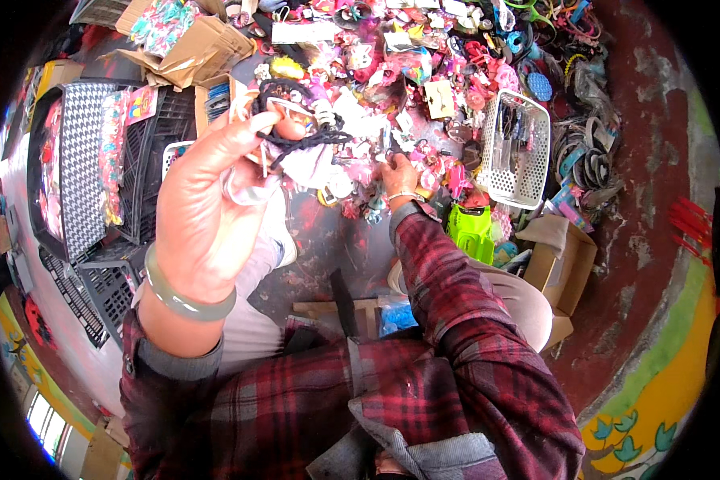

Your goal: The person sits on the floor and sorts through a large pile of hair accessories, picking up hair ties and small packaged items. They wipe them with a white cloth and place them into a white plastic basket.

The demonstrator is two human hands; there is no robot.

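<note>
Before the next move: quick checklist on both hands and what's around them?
1. Left hand grip on the black tangled hair ties: ok, pinched at the fingertips.
2. Right hand contact: ok, down in the pile of colourful hair accessories.
3. What the right hand holds: cannot tell, too small.
4. Ties free of the pile: ok, lifted above it.
5. White basket within reach: ok, beside the right hand.

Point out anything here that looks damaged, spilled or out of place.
The cardboard box at upper left is torn, its flaps splayed open. Small colourful accessories lie in a loose heap on the floor rather than in the white basket. The left hand holds a tangled black cord.
</note>
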